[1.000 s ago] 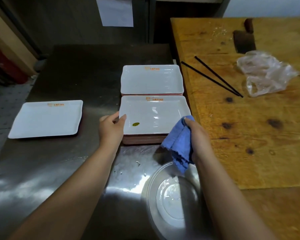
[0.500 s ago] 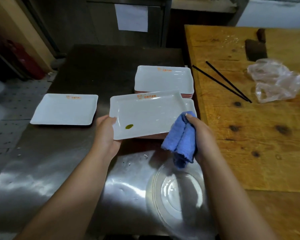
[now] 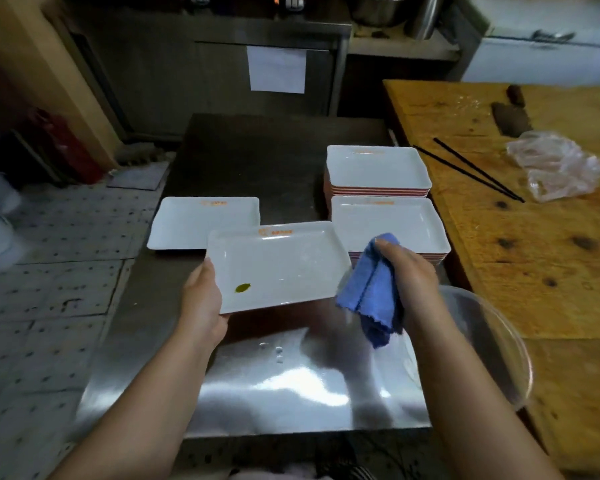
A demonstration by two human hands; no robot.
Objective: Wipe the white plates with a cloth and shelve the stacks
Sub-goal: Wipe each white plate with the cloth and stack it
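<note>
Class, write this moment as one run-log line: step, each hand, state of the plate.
step: wipe pending | left hand: holds plate | right hand: grips blue cloth | plate: green speck unwiped

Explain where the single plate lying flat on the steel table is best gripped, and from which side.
Grip the plate's near-left rim, coming from the left. It lies flat with a raised lip, so fingers can probably hook under there; the held plate overlaps its near-right corner.

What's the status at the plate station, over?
Left hand holds a white plate above the steel table. Right hand grips the blue cloth. Green speck on plate, unwiped. Nothing in the way.
</note>
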